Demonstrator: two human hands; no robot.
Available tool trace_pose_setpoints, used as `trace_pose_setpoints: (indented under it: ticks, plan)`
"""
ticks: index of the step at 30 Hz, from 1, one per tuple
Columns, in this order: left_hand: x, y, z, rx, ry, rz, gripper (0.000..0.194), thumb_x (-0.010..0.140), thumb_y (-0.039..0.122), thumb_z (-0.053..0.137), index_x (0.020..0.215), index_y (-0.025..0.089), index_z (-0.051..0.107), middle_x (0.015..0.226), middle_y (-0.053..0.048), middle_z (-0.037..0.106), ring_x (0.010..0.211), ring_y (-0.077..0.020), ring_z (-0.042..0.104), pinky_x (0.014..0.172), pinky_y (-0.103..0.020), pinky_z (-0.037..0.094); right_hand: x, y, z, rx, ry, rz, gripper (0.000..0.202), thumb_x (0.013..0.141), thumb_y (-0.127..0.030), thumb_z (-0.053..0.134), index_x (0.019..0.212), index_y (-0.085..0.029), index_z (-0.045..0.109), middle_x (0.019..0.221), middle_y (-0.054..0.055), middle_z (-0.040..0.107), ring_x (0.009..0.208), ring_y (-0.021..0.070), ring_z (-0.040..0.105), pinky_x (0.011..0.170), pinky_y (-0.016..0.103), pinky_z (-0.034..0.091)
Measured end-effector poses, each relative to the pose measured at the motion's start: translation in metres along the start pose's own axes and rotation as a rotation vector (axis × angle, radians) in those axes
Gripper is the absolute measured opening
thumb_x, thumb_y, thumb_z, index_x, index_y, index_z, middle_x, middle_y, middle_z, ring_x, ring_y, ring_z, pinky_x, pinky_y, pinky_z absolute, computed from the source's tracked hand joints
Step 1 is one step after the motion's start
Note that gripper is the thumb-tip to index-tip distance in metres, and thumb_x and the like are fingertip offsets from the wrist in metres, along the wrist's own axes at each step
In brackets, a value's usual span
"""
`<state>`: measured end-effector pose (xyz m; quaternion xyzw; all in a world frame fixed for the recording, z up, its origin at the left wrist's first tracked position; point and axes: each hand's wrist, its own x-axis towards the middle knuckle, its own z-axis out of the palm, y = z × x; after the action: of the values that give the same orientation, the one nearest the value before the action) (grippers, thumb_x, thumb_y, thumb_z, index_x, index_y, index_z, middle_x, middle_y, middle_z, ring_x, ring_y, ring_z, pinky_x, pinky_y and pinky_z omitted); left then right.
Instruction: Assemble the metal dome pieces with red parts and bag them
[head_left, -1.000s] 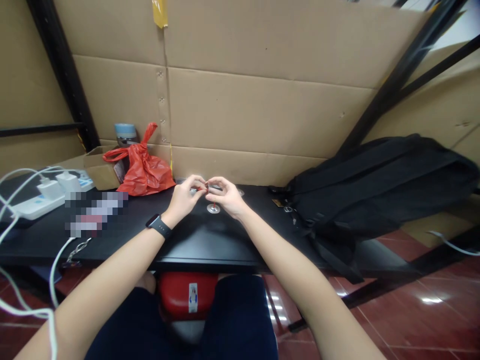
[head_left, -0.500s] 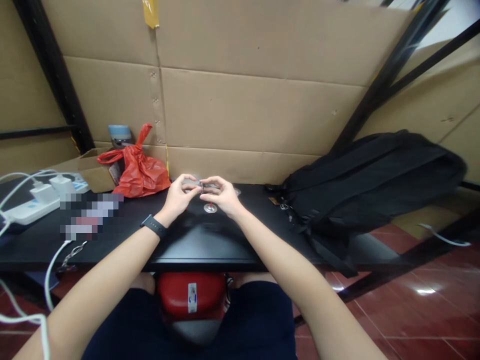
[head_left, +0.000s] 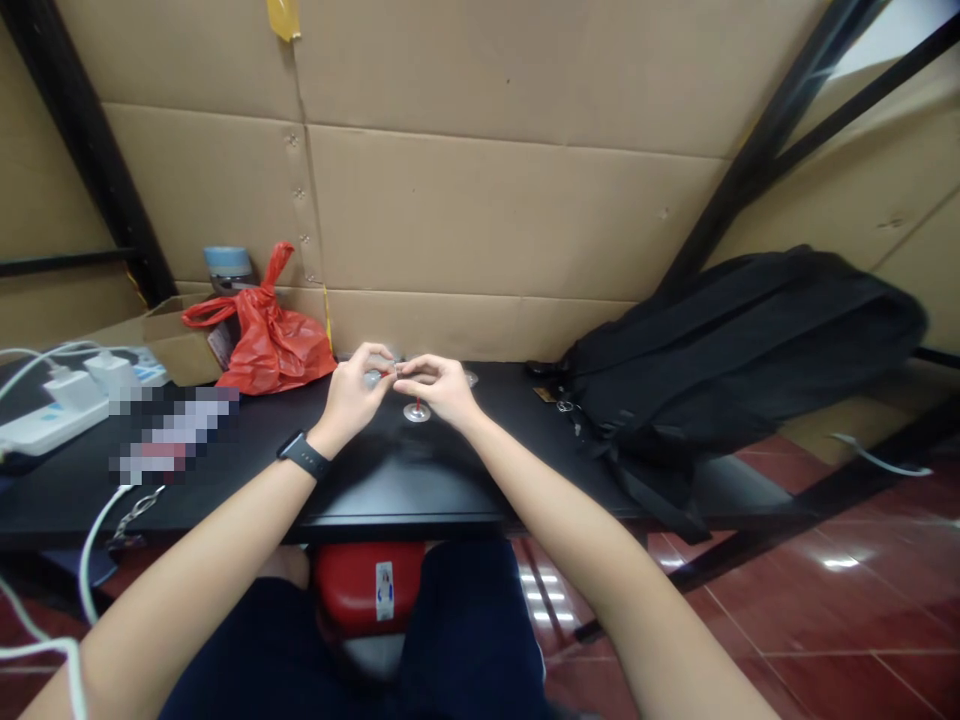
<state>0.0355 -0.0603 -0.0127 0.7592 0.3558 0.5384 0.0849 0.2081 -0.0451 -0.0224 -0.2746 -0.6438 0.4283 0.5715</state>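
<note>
Both hands meet over the back middle of the black table (head_left: 420,490). My left hand (head_left: 358,388), with a dark watch (head_left: 304,455) on its wrist, has its fingers curled round a small clear object whose shape is mostly hidden. Touching the same spot with its fingertips, my right hand (head_left: 437,385) pinches something too small to make out. Just beneath the hands, a round clear base with a red stem (head_left: 417,411) rests on the table. Part of another clear round piece (head_left: 472,379) shows behind my right hand.
A red plastic bag (head_left: 274,345), a cardboard box (head_left: 180,340) and a blue-lidded container (head_left: 227,263) stand at the back left. White power strip (head_left: 52,425) and cables lie far left. A black backpack (head_left: 750,360) fills the right side. Cardboard (head_left: 480,200) walls the back.
The view has shifted slightly. My hands have stayed together, with the fingers moved a little around the small object. Below the table, my right leg has moved inward, partly covering the red stool.
</note>
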Motion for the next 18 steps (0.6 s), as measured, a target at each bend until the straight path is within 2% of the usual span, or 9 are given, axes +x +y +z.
trace_pose_setpoints:
  ticks: [5,10,14,18]
  plan:
    - [0.000,0.006,0.001,0.175,0.016,0.058,0.022,0.083,0.014,0.064,0.103,0.022,0.057,0.092,-0.001,0.074,0.093,-0.0200,0.071,0.094,-0.037,0.046,-0.001,-0.001,0.001,0.019,0.005,0.003,0.037,0.056,-0.036,0.089,0.079,-0.017,0.068,0.091,0.006,0.075,0.086,0.0219,0.073,0.091,0.041,0.058]
    - [-0.001,0.005,0.003,-0.084,0.036,0.014,0.015,0.086,0.022,0.063,0.100,0.021,0.058,0.091,-0.003,0.071,0.084,-0.0172,0.072,0.079,-0.029,0.056,-0.002,-0.006,-0.003,0.067,0.014,-0.003,0.045,0.053,-0.032,0.091,0.088,-0.019,0.066,0.108,0.006,0.072,0.091,0.0216,0.073,0.092,0.041,0.058]
    - [0.001,-0.003,0.003,-0.207,0.058,-0.038,0.015,0.082,0.030,0.071,0.087,0.019,0.062,0.085,-0.003,0.072,0.082,-0.0187,0.072,0.081,-0.031,0.058,-0.001,-0.005,-0.009,0.088,-0.027,0.004,0.049,0.056,-0.031,0.090,0.095,-0.021,0.063,0.114,0.005,0.067,0.097,0.0210,0.071,0.097,0.041,0.056]
    - [0.002,-0.007,0.001,-0.254,0.091,-0.076,0.020,0.078,0.029,0.075,0.090,0.018,0.064,0.088,-0.005,0.074,0.083,-0.0196,0.073,0.081,-0.031,0.059,0.000,-0.002,-0.011,0.096,-0.064,0.040,0.054,0.054,-0.031,0.091,0.098,-0.022,0.061,0.111,0.003,0.066,0.096,0.0206,0.071,0.096,0.040,0.057]
